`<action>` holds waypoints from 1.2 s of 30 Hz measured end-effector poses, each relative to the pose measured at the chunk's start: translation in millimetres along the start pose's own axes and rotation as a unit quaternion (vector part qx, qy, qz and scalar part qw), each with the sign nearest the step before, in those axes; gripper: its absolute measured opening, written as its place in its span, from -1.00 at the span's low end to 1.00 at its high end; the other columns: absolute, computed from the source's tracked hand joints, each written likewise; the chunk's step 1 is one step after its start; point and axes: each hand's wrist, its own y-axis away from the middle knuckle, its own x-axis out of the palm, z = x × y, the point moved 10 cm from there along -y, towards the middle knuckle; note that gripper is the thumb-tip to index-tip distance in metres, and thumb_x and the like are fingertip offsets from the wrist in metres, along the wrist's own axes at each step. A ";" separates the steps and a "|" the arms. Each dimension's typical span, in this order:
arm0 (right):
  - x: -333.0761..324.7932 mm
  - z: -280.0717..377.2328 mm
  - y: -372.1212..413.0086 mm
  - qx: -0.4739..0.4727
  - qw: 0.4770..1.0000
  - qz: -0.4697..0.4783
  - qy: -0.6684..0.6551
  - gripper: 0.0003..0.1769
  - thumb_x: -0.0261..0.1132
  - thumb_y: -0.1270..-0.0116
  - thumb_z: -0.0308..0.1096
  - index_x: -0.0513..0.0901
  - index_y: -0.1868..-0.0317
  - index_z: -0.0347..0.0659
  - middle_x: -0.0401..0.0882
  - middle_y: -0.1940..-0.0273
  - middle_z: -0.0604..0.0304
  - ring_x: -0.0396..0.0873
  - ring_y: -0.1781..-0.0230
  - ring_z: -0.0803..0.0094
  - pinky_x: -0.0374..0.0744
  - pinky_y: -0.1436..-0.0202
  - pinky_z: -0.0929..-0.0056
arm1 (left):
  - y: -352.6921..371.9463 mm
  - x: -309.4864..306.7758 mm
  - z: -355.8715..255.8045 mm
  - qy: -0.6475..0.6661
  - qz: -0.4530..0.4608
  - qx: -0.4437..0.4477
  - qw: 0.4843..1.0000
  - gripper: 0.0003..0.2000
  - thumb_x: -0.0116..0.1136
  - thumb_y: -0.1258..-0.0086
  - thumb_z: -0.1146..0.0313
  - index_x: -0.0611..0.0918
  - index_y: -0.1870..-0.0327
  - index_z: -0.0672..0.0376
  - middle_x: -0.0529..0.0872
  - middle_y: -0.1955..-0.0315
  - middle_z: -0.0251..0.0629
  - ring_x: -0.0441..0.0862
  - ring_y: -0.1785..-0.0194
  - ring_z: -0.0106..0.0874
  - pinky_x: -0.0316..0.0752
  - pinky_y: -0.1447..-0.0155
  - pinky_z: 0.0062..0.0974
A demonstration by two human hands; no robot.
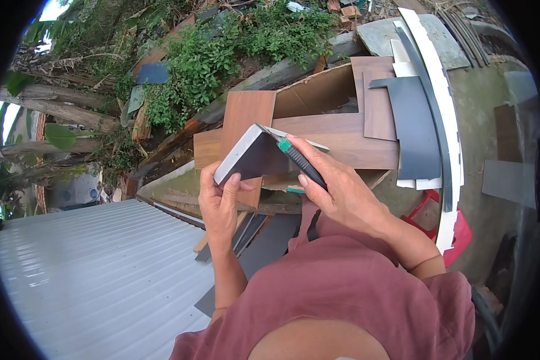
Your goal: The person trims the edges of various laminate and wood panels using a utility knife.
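Note:
My left hand is closed on the lower left corner of a small dark panel with a pale grey edge, the thumb on its near side. My right hand is wrapped round a utility knife with a black and green handle. The knife points up and left, its tip right at the panel's top corner. The panel is held tilted in front of my body, over several brown wood-look boards.
An open cardboard box lies among the boards. To the right are a dark grey sheet, long white strips and a red plastic object. White corrugated roofing spreads at lower left. Leafy plants grow beyond a low kerb.

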 end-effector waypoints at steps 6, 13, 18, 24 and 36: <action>-3.8 -19.6 4.3 -0.002 0.999 0.002 0.032 -0.32 0.15 -0.21 -0.49 0.13 -0.35 -0.12 0.47 0.27 -0.06 0.51 0.28 0.01 0.48 0.22 0.16 | 1.5 0.8 3.1 -0.018 0.004 -0.008 1.000 -0.75 0.08 -0.38 0.38 0.39 0.02 0.28 0.61 0.28 -0.19 0.61 0.41 -0.45 0.53 0.24 -0.54; 7.6 -114.0 20.8 0.111 0.992 0.032 0.047 -0.36 0.11 -0.26 -0.47 0.14 -0.35 -0.08 0.45 0.09 -0.11 0.47 0.11 -0.04 0.45 0.06 0.14 | -3.3 2.2 0.8 -0.054 -0.007 -0.004 0.999 -0.78 0.04 -0.38 0.46 0.37 0.02 0.28 0.59 0.31 -0.20 0.61 0.39 -0.45 0.55 0.25 -0.49; 19.0 -213.6 40.5 0.128 0.990 0.003 0.055 -0.41 0.11 -0.27 -0.47 0.18 -0.32 -0.11 0.48 0.04 -0.18 0.48 0.07 -0.07 0.45 0.06 0.12 | -8.8 0.5 0.1 -0.074 -0.009 0.000 0.997 -0.77 0.04 -0.40 0.42 0.37 0.02 0.27 0.62 0.34 -0.19 0.61 0.39 -0.44 0.51 0.23 -0.51; 38.3 -336.8 65.9 0.213 0.975 0.036 0.059 -0.39 0.10 -0.26 -0.48 0.17 -0.32 -0.07 0.50 0.06 -0.19 0.50 0.10 -0.11 0.45 0.11 0.08 | -9.2 0.9 2.8 -0.083 -0.020 -0.007 0.996 -0.72 0.07 -0.39 0.26 0.38 0.03 0.23 0.63 0.34 -0.26 0.62 0.42 -0.46 0.45 0.21 -0.53; 55.7 -465.3 93.9 0.324 0.934 0.069 0.132 -0.41 0.10 -0.27 -0.38 0.18 -0.31 0.09 0.55 0.17 -0.23 0.51 0.13 -0.16 0.45 0.08 -0.02 | -4.7 11.1 -1.5 -0.046 -0.030 -0.002 0.998 -0.75 0.06 -0.38 0.42 0.36 0.01 0.27 0.58 0.28 -0.16 0.61 0.41 -0.42 0.57 0.28 -0.49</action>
